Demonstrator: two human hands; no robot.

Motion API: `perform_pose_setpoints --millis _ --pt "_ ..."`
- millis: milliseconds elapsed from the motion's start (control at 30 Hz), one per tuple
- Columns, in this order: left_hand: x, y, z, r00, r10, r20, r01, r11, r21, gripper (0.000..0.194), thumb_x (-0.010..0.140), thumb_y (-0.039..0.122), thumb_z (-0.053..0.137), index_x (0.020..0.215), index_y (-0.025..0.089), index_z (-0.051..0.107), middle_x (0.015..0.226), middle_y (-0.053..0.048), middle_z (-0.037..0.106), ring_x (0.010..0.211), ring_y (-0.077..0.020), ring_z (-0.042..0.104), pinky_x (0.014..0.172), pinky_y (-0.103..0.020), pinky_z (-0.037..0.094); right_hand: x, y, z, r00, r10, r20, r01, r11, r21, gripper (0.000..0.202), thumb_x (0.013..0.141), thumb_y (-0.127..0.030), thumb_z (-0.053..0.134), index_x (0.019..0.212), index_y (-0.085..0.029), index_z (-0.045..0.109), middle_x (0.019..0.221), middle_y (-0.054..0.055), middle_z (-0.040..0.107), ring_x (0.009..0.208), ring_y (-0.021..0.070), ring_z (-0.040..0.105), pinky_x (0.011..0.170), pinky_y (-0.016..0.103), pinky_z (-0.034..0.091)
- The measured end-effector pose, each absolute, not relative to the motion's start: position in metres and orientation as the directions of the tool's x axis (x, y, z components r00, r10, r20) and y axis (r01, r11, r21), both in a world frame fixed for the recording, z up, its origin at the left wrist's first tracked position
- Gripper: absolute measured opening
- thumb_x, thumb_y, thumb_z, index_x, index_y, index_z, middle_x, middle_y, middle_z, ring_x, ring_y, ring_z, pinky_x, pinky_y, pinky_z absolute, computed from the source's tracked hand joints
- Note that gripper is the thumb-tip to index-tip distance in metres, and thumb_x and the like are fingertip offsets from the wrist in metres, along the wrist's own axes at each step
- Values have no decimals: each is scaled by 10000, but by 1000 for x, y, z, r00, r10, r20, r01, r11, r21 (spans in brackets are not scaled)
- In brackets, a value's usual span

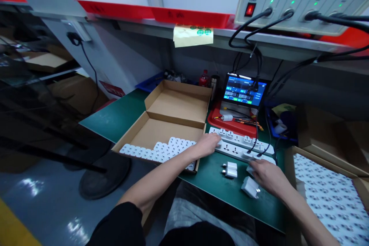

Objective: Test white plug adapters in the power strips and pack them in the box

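My left hand [208, 144] is closed around a small white plug-in charger [219, 143] at the left end of the nearer white power strip [235, 151]. A second power strip [236, 138] lies parallel behind it. Just in front of the nearer strip's right part, the fingers of my right hand [266, 176] are closed on a white charger, mostly hidden by the fingers. On the green table between my hands lie a pair of white chargers [230, 170] with their pins pointing left. More white chargers [250, 187] lie close below my right hand, pins to the right.
An open cardboard box [170, 127], partly filled with white chargers, stands on the left. At right is another box [291, 157] full of chargers. Behind the strips are a red tray [230, 125] and a lit screen [245, 90]. Black cables hang from the test unit [302, 4].
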State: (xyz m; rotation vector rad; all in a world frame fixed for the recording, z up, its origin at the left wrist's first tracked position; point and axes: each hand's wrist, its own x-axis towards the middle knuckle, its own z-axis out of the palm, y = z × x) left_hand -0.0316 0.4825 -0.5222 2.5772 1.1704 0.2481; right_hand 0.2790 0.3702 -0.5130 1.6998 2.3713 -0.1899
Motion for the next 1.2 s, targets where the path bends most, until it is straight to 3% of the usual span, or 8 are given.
perform_pose_setpoints --millis 100,167,500,667,833,933,1033,1200 --pt "-28 483 -524 682 732 14 694 -653 304 157 1027 179 638 1147 174 738 1243 -138 756 1136 -309 740 932 -375 572 269 379 -506 -363 927 -94 926 348 -146 478 1048 -301 506 1503 -210 625 1363 159 750 1156 306 745 968 411 574" --pt "-28 483 -525 688 725 11 693 -662 287 140 1025 173 631 1111 174 741 1229 -138 760 1127 -311 745 924 -376 572 251 389 -501 -366 930 -16 916 357 -183 483 1076 -307 472 1528 -189 595 1393 170 729 1146 300 738 962 404 569" --pt "-29 485 -534 672 739 52 687 -648 328 167 1014 205 659 1148 211 758 1207 -106 766 1150 -295 744 942 -359 578 175 431 -494 -257 945 -201 963 267 24 366 1030 -88 498 1351 -164 655 1277 145 756 1071 273 751 839 325 474" --pt "-28 484 -530 680 732 33 689 -654 311 144 1015 206 655 1118 205 756 1215 -112 769 1156 -295 746 945 -360 583 171 433 -498 -240 948 -209 968 250 23 320 1017 -113 545 1305 -164 675 1237 147 774 1067 284 758 826 326 471" --pt "-27 482 -518 688 724 57 682 -671 290 265 998 269 724 1249 192 755 1260 -136 767 1229 -317 706 1062 -412 556 196 416 -488 -244 964 -102 970 242 -36 431 1049 -224 552 1475 -210 614 1327 143 770 1110 278 754 872 330 488" --pt "-17 479 -513 673 720 169 646 -683 341 374 1012 301 724 1371 195 724 1338 -136 748 1280 -315 669 1143 -438 514 244 397 -475 -181 981 76 973 190 -130 285 1078 -366 507 1181 -233 738 1176 118 815 1026 279 759 820 337 484" --pt "10 472 -511 673 708 213 593 -689 416 322 1032 328 705 1319 192 761 1256 -127 771 1223 -304 685 1121 -428 523 295 383 -469 -58 993 102 979 77 -187 388 1047 -527 517 846 -258 711 840 81 795 787 270 730 673 345 420" --pt "74 461 -510 713 677 181 541 -696 473 215 1018 343 718 1138 191 811 1143 -124 798 1151 -310 716 1026 -403 560 326 385 -487 -40 997 63 905 63 -421 303 940 -528 602 923 -258 738 843 54 795 767 254 717 696 339 459"
